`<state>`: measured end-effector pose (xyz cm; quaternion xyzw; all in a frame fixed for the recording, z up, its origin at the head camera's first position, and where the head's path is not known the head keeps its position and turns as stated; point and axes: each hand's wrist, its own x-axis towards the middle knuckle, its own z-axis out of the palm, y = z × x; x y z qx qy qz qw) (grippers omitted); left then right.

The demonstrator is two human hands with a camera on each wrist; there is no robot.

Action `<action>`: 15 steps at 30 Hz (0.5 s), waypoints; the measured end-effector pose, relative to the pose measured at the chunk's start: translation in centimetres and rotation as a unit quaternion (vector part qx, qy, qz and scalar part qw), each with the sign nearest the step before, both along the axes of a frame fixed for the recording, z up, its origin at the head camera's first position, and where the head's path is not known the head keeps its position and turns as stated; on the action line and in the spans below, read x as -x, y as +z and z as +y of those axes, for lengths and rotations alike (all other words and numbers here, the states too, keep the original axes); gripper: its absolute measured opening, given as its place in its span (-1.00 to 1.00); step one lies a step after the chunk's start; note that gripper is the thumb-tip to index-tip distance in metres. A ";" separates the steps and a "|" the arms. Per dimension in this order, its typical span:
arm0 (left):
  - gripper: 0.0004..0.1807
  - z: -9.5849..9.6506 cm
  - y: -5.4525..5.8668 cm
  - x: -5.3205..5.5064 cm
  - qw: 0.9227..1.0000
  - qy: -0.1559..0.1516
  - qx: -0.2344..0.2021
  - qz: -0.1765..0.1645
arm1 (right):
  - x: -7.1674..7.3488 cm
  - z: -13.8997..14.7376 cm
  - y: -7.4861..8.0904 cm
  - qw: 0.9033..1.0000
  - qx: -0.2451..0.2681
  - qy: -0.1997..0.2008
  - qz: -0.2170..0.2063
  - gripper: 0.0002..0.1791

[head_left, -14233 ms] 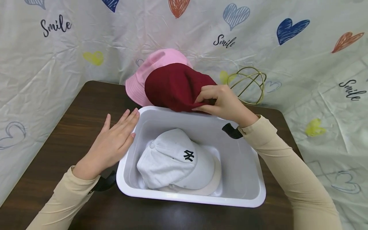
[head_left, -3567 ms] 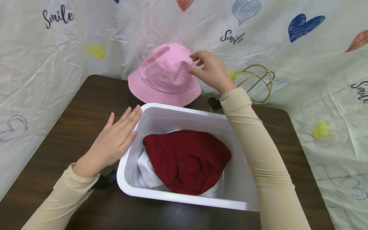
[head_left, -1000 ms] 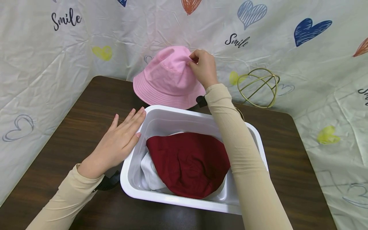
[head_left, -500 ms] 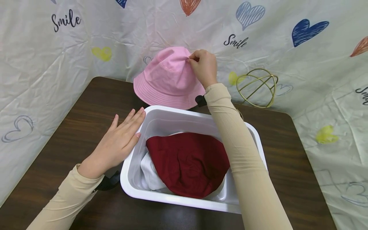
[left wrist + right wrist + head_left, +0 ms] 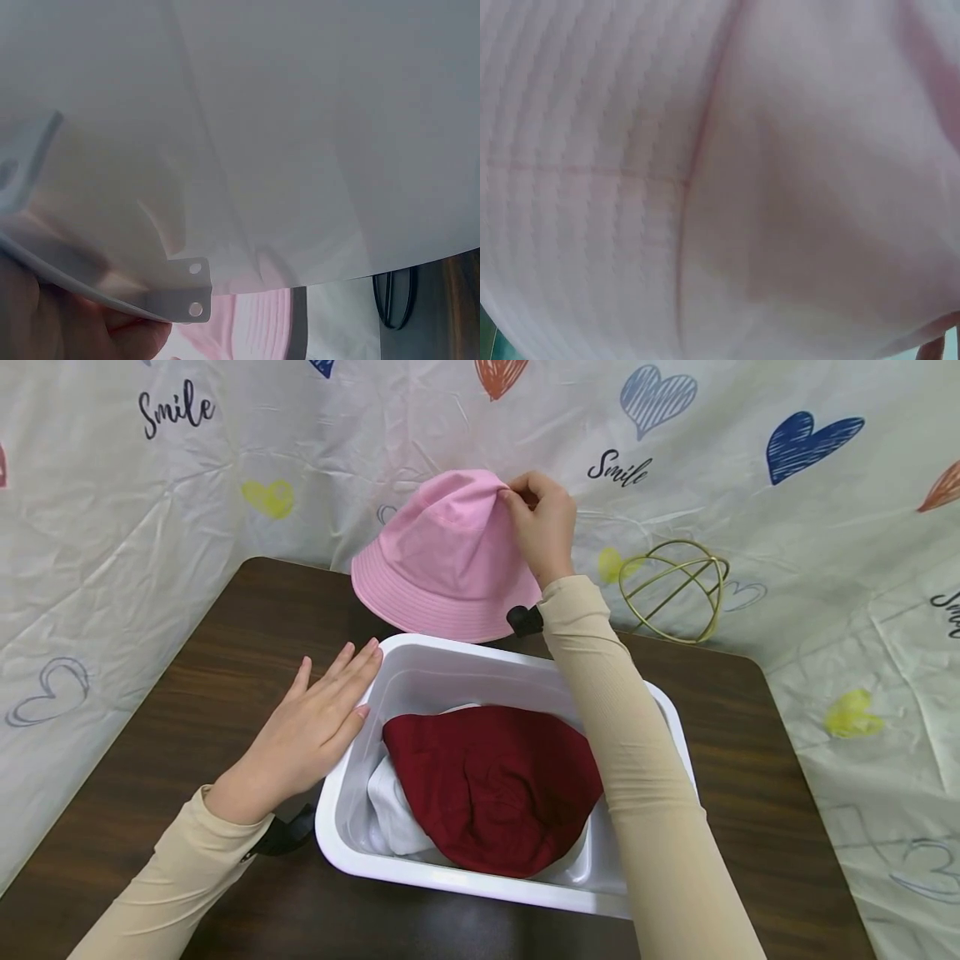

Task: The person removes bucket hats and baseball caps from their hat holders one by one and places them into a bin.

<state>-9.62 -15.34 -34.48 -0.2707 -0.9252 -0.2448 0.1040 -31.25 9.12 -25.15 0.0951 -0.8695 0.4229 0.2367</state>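
At the back of the table is a pink bucket hat (image 5: 446, 560); my right hand (image 5: 543, 522) pinches the cloth at the right of its crown. The hat's stitched brim (image 5: 585, 225) and crown fill the right wrist view. My left hand (image 5: 311, 722) lies with straight fingers against the left rim of a white plastic tub (image 5: 480, 885). In the left wrist view the tub's outer wall (image 5: 262, 150) covers most of the picture. Inside the tub a dark red hat (image 5: 495, 785) lies over a white cap (image 5: 393, 810), most of which is hidden.
A gold wire stand (image 5: 671, 589) rises at the back right of the dark wooden table (image 5: 187, 710). Behind the table hangs a white curtain (image 5: 300, 435) printed with hearts and words. My right forearm passes over the tub's right side.
Earlier the dark red hat went from the back of the table into the tub, onto the white cap. Over the last half second my right hand has drawn the pink hat's crown slightly upward.
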 end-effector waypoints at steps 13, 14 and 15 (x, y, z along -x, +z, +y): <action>-0.37 0.0 0.1 0.0 1.000 -0.001 -0.001 -0.006 | -0.1 0.2 0.4 0.996 0.046 0.071 0.012 -0.88; -0.36 0.1 0.1 0.0 1.000 -0.001 0.000 -0.005 | -0.2 0.2 0.5 0.996 0.045 0.077 0.009 -0.89; -0.36 0.1 0.1 0.0 1.000 -0.001 0.000 -0.005 | -0.2 0.2 0.6 0.996 0.043 0.082 0.005 -0.89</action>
